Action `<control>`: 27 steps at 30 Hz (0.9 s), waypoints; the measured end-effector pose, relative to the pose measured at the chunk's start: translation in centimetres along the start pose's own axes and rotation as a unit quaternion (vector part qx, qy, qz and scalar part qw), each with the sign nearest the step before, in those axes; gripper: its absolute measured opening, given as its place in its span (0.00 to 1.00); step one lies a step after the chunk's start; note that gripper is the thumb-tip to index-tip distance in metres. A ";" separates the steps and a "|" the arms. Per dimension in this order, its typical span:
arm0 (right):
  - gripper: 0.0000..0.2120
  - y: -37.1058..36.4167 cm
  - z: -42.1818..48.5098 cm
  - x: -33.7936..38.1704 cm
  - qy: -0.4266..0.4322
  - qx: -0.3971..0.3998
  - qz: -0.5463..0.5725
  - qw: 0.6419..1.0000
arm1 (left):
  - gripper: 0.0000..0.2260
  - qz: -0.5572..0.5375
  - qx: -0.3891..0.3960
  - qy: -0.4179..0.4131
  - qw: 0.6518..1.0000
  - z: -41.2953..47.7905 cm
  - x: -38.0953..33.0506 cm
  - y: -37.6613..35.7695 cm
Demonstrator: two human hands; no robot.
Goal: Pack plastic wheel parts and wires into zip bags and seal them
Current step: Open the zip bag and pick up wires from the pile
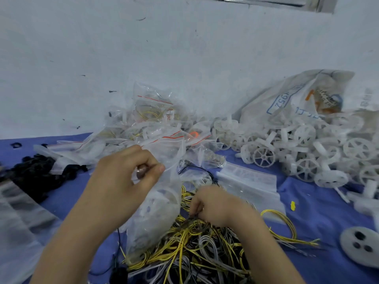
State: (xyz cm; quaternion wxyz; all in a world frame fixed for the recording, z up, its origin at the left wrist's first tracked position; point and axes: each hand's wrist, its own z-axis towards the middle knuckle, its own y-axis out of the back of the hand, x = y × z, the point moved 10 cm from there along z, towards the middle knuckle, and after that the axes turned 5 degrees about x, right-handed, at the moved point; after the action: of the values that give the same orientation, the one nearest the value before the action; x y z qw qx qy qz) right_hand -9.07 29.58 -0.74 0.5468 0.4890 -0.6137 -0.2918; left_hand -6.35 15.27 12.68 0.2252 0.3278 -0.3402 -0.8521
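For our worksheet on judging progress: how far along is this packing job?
Done: filled bags piled by the wall. In hand: the left hand holds a part-filled bag; the right hand pinches wires. Left: big heaps of loose wheels and wires.

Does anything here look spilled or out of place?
White wheels lie in a loose heap before the big sack, and the wires the right hand pinches are one tangle. A small yellow bit lies alone on the blue cloth, right of the bag the left hand holds.
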 end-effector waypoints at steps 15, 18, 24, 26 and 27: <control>0.08 5.4 -4.2 -1.5 0.032 -0.083 0.091 0.992 | 0.07 -0.013 -0.011 0.009 1.000 -0.1 0.5 0.9; 0.07 6.8 -5.8 -1.1 0.065 -0.092 0.147 0.983 | 0.07 -0.005 -0.011 0.005 1.000 -0.1 0.3 0.8; 0.07 6.8 -5.6 -1.8 0.046 -0.099 0.151 0.982 | 0.07 -0.009 -0.004 0.001 1.000 -0.2 0.0 0.6; 0.08 6.9 -5.8 -2.2 0.045 -0.100 0.176 0.978 | 0.07 -0.010 -0.004 0.003 1.000 -0.2 0.2 0.6; 0.09 6.9 -5.8 -2.2 0.046 -0.099 0.193 0.975 | 0.07 -0.012 -0.003 0.004 1.000 -0.1 0.2 0.5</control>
State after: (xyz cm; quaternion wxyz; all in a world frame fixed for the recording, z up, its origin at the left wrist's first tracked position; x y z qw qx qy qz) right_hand -5.62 35.08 5.90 0.6662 0.3179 -0.6387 -0.2170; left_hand -6.33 14.71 12.90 0.2167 0.3348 -0.3330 -0.8544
